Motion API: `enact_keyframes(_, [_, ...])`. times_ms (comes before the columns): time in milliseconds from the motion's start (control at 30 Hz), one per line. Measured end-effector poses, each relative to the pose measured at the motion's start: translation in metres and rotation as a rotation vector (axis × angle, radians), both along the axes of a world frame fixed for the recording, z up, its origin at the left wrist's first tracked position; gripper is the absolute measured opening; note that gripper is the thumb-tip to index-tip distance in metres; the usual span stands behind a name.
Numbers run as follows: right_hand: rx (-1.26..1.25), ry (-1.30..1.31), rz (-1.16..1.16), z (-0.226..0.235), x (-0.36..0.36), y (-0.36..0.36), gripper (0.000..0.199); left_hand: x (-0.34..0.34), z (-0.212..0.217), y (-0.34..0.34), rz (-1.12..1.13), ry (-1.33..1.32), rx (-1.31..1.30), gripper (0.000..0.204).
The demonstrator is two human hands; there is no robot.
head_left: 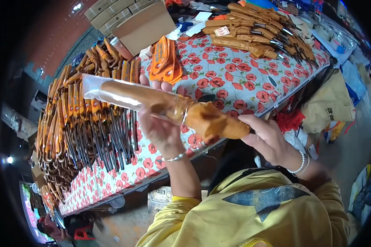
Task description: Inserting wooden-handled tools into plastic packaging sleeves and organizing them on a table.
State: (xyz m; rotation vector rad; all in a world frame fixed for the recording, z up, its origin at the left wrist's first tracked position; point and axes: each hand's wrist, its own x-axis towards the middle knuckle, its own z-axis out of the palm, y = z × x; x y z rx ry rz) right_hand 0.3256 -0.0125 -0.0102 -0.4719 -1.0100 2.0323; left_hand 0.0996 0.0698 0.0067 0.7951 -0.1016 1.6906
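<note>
Across the front of me lies a brown folded umbrella [212, 122], held in the air above the table edge. Its left part is inside a clear plastic sleeve [92, 88], while the bunched fabric on the right sticks out of it. My left hand [163, 128] is closed round the sleeved part, palm below and fingertips showing over the far side. At the narrow right end, my right hand [266, 138] grips the umbrella between thumb and fingers; a short dark tip shows there.
A flowered cloth covers the table [235, 76]. On the left are piled sleeved umbrellas [86, 119] with black shafts; more brown umbrellas [255, 33] lie at the far right. Orange cards [165, 61] and a cardboard box [146, 29] stand beyond my left hand. Bags [329, 103] sit right of the table.
</note>
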Motion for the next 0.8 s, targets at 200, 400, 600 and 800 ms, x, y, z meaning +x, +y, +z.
enact_keyframes(200, [0.154,-0.150,-0.065,-0.003,-0.007,0.004,0.042,0.025,-0.021,0.017,-0.617,-0.106,0.723,0.059])
enact_keyframes(400, [0.698,-0.669,-0.496,-0.002,-0.007,0.007,0.040,0.054,-0.009,-0.015,-0.119,0.157,-0.093,0.048])
enact_keyframes(600, [1.101,-0.833,-0.737,-0.011,-0.003,0.020,0.033,0.086,-0.029,-0.052,-0.049,0.454,-0.330,0.051])
enact_keyframes(800, [1.289,-0.864,-0.713,-0.017,0.003,0.010,0.031,-0.003,-0.035,0.022,-0.132,-0.107,-0.034,0.060])
